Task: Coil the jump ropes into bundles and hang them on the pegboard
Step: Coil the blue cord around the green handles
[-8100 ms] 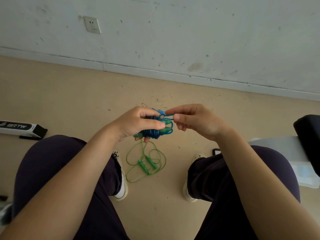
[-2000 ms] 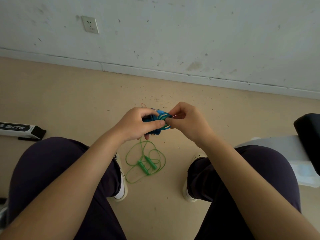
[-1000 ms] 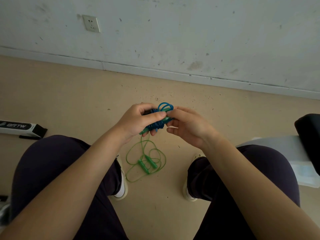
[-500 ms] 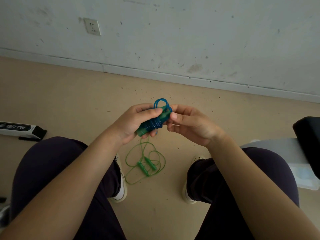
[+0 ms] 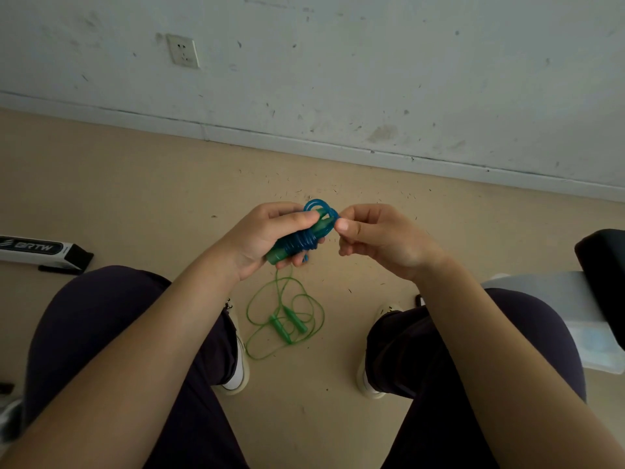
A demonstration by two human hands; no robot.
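Seated person, knees apart, holding a blue jump rope bundle over a dusty floor.

The blue jump rope (image 5: 304,236) is glossy, translucent plastic cord wound in tight turns around its teal-green handles, with a small round loop sticking up at the top. The left hand (image 5: 267,236) is closed around the bundle, thumb pressed along the upper side and fingers curled beneath. The right hand (image 5: 378,238) is half curled, its thumb and forefinger pinched at the cord by the loop end. Below, between the two white shoes, a green jump rope (image 5: 285,319) lies on the tan floor (image 5: 135,198) in loose, thin curls, its two stubby green handles side by side in the middle. A scuffed white wall (image 5: 372,62) carries a square socket (image 5: 183,51).
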